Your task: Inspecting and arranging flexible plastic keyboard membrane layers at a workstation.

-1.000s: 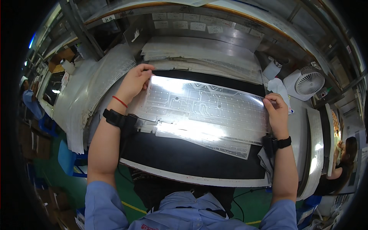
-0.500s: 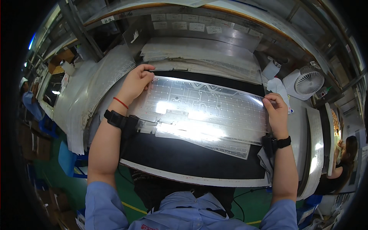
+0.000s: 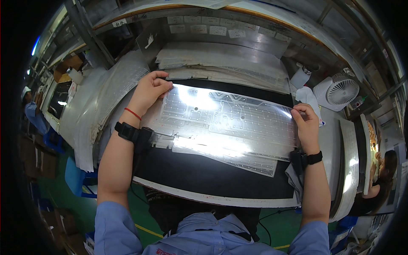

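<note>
Between my hands is a clear plastic sheet (image 3: 259,123) printed with fine circuit lines and dots, like a keyboard membrane. My left hand (image 3: 149,91) pinches its far left corner between thumb and fingers. At the right edge, my right hand (image 3: 307,123) grips the far right corner the same way. Bright glare hides part of the printing. Beneath it, more printed sheets (image 3: 255,166) lie fanned out on a black mat (image 3: 204,174), their near corner poking out. How far the held sheet is lifted off them I cannot tell.
Stacks of clear sheets lie behind the mat (image 3: 221,57) and to the left (image 3: 91,106). Another stack (image 3: 346,170) stands at the right. A white fan (image 3: 340,91) and a spray bottle (image 3: 301,75) sit at the back right. Another person (image 3: 378,182) is at far right.
The glare on the held sheet has shifted toward its far left part as the sheet tilts slightly. My left hand has moved very little; my right hand stays in place.
</note>
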Demonstrator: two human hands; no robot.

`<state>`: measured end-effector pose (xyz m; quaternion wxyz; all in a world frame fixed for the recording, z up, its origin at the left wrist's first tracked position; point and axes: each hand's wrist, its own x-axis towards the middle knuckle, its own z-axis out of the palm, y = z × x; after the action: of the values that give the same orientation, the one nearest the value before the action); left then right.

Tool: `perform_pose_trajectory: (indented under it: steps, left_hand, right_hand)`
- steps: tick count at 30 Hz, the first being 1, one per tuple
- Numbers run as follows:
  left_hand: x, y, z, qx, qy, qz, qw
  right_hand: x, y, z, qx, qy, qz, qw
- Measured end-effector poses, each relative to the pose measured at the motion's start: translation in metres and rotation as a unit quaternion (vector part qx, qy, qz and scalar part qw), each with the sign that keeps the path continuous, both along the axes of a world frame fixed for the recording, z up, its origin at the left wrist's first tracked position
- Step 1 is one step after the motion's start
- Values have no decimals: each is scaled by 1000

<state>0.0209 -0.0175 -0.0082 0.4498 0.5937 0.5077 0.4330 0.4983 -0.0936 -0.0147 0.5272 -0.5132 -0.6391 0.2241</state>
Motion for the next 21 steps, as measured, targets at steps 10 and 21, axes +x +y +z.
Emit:
perform_pose_trajectory:
  steps: [10, 21]
  left_hand:
    - [-19, 2, 18, 24, -204, 58, 977]
    - [43, -65, 37, 1, -83, -424, 902]
  right_hand:
    - [-2, -2, 4, 10, -17, -2, 1000]
    - [0, 1, 2, 14, -10, -2, 1000]
